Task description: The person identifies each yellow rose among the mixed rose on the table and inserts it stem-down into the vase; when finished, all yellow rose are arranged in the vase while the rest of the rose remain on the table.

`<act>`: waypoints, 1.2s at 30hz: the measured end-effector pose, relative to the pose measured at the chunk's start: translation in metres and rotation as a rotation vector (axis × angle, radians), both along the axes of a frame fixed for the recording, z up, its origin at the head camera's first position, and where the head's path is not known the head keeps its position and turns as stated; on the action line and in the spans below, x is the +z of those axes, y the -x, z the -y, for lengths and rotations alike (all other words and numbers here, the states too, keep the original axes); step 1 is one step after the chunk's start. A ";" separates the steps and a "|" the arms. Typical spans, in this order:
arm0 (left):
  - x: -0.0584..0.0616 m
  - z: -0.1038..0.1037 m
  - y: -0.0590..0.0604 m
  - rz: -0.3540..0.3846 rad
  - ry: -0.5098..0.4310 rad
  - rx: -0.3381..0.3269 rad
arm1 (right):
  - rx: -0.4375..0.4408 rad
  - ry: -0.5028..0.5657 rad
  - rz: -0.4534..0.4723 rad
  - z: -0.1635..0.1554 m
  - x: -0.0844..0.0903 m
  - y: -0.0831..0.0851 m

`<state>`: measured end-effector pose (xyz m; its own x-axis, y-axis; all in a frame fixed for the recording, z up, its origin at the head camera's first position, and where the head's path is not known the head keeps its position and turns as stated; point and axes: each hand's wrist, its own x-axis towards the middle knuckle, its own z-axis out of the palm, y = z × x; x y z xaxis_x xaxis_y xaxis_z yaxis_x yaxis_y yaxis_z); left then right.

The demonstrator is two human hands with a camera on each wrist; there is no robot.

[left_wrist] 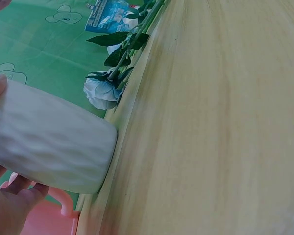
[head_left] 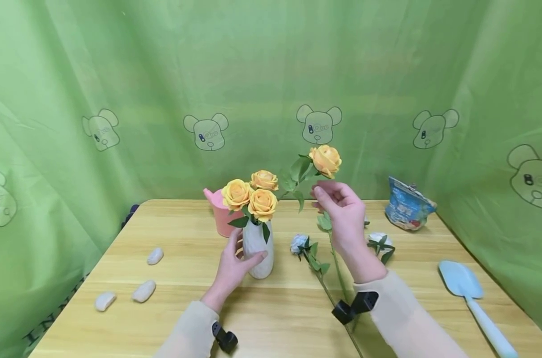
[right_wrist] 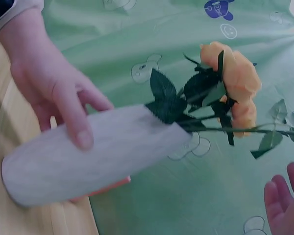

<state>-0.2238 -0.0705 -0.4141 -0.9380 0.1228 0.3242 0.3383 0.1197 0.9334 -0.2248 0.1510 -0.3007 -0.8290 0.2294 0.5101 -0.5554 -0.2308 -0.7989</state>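
My left hand [head_left: 239,266] grips a white textured vase [head_left: 258,251], its thumb across the front and fingers round the side. Three yellow-orange roses [head_left: 263,204] cluster at the vase's mouth. A further yellow-orange rose [head_left: 325,160] leans far out to the right; its stem [right_wrist: 240,129] runs into the vase mouth in the right wrist view. Just below that bloom is my right hand [head_left: 342,211], fingers loosely bent. The right wrist view shows its fingers [right_wrist: 279,193] apart from the stem.
Behind the vase stands a pink watering can [head_left: 222,216]. Pale blue-white roses [head_left: 300,243] lie on the wooden table [head_left: 186,298] under my right arm. Farther right are a blue bag [head_left: 407,206] and a light blue shovel [head_left: 463,281]. Pale stones [head_left: 144,291] lie left. Green curtains [head_left: 253,59] surround the table.
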 end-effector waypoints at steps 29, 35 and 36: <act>-0.002 -0.005 0.003 -0.012 0.012 -0.008 | 0.108 0.114 0.386 0.041 0.023 0.048; -0.013 -0.004 0.010 -0.010 -0.002 0.008 | 0.117 0.022 0.411 0.041 0.012 0.052; -0.018 -0.003 0.013 -0.012 -0.003 0.011 | 0.114 0.008 0.412 0.038 0.010 0.051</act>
<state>-0.2367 -0.0671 -0.4317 -0.9353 0.1110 0.3359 0.3482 0.1206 0.9297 -0.2754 0.1126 -0.2903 -0.9834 0.1270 0.1298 -0.1610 -0.2794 -0.9466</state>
